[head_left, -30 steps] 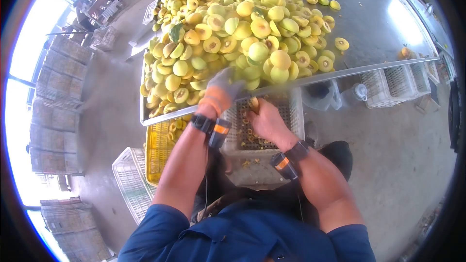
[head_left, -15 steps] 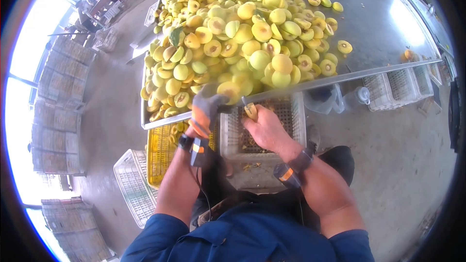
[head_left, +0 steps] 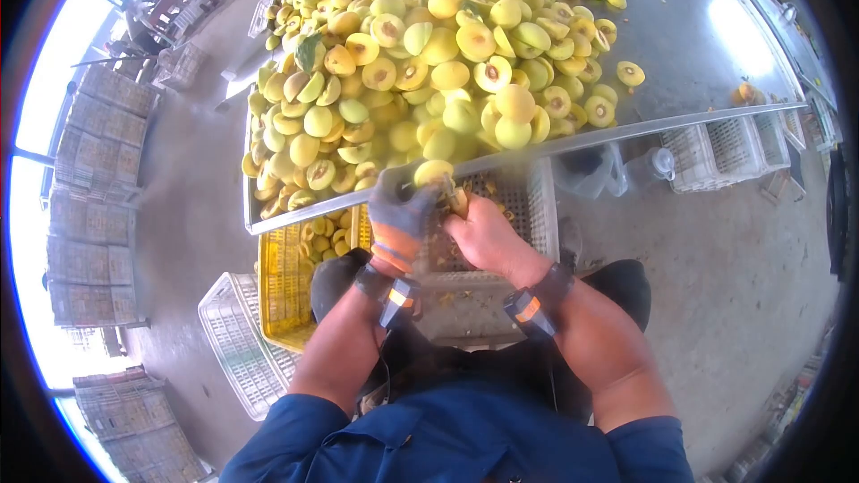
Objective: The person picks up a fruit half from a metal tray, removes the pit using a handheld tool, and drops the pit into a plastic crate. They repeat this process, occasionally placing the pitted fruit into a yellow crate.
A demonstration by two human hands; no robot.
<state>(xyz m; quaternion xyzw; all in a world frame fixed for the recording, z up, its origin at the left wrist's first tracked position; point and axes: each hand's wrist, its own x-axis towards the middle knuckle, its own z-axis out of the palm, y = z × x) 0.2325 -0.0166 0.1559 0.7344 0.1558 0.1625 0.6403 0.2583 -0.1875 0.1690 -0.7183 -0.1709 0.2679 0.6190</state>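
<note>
My left hand [head_left: 400, 215], in a grey and orange glove, is closed round a yellow fruit half [head_left: 433, 173] at the metal table's front edge. Bare and closed, my right hand [head_left: 488, 234] grips a small tool with a yellowish handle [head_left: 460, 202]. The tool's tip meets the fruit half, though the contact is blurred. Both hands are above a white crate [head_left: 544, 215] with small scraps in it. Beyond them a large heap of halved yellow-green fruit [head_left: 447, 45] covers much of the table [head_left: 680, 45].
A yellow crate [head_left: 284, 291] holding fruit halves stands left of the white one, with another white crate [head_left: 234, 331] beside it. More white crates [head_left: 716, 156] sit under the table at right. Stacked crates [head_left: 94, 206] line the far left. People are in the far left background.
My left hand has moved slightly right and down with the fruit half, which now meets the tool in my right hand. The camera view has shifted a little.
</note>
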